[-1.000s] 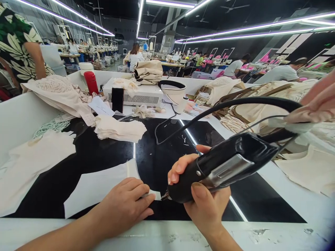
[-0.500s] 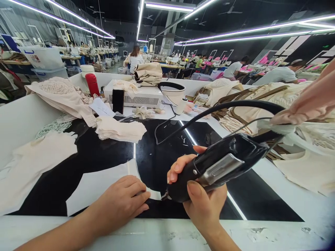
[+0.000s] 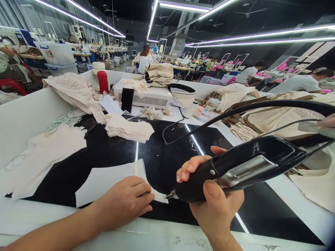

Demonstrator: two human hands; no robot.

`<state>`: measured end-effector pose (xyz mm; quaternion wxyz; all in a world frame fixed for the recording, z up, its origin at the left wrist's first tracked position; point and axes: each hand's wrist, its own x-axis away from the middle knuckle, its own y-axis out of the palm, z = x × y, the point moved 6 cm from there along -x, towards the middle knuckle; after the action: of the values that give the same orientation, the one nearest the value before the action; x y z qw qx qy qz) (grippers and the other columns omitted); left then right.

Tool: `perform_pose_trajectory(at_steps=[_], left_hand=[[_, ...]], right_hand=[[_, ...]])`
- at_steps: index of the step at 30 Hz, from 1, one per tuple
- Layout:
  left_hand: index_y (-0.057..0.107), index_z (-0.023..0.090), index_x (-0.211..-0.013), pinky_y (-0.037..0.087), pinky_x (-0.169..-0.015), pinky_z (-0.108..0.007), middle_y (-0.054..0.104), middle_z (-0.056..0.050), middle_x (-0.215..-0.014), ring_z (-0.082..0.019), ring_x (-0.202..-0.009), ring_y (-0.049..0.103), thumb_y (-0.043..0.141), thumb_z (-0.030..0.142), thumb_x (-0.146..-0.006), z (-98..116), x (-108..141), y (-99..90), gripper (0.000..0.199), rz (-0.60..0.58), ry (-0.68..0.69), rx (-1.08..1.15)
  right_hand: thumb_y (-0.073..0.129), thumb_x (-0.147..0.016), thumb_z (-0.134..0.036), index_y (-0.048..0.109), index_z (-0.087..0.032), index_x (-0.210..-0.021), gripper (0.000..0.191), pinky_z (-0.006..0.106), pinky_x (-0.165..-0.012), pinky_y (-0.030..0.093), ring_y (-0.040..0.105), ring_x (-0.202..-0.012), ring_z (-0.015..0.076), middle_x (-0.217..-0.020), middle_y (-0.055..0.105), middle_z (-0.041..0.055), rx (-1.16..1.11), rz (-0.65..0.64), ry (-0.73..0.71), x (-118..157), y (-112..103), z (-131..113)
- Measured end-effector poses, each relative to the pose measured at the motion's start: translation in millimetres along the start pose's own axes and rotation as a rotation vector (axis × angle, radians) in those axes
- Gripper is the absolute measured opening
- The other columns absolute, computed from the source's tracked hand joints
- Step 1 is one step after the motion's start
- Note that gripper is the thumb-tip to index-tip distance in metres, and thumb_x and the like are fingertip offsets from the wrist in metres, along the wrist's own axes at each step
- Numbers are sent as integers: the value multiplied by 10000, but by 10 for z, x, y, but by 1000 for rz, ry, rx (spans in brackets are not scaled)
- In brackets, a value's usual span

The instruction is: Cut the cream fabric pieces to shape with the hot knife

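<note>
My right hand (image 3: 217,198) grips a black corded hand tool (image 3: 243,167) with a metal lever on its side. The tool slants down to the left, its pointed metal tip at the right corner of a white cut sheet (image 3: 104,179). Whether the tip touches the sheet I cannot tell. My left hand (image 3: 131,200) lies on the sheet's lower right part, fingers close together and pressing down, a short way left of the tip. Its palm side is hidden. The sheet rests on a glossy black board (image 3: 167,164).
Cream fabric pieces lie in a stack (image 3: 128,127) and in a pile (image 3: 49,157) at left. More fabric (image 3: 282,111) heaps at right under the thick black cord (image 3: 235,108). Another person's fingers (image 3: 328,121) show near the cord. Behind stand a phone (image 3: 127,100) and a red bottle (image 3: 102,82).
The view has swung left, so most things sit further right. The other person's hand has mostly gone out at the right edge. My hands keep their hold and place.
</note>
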<state>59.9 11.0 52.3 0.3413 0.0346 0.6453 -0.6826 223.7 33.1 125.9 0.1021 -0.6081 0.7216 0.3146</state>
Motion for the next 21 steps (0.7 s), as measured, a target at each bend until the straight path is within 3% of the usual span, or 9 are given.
perform_pose_trajectory(at_steps=[7,21], left_hand=[[647,131,-1129,569,-935,-330,682,-56,-1017,-197,-993,652,582,249,-1051,1,9,80,156,14,12,-20],[658,129,-1068,569,-913,-321,686,-56,-978,-186,-945,649,572,244,-1057,31,-26,57,145,31,18,-46]], right_hand=[[805,-855,-371,601,-310,-1234,434,299,-534,572,638,-604,146,-812,662,-30,-4,-18,10,-37,150,138],[757,-891,-312,591,-311,-1237,384,302,-539,570,641,-599,148,-799,659,-32,38,-30,13,-23,161,145]])
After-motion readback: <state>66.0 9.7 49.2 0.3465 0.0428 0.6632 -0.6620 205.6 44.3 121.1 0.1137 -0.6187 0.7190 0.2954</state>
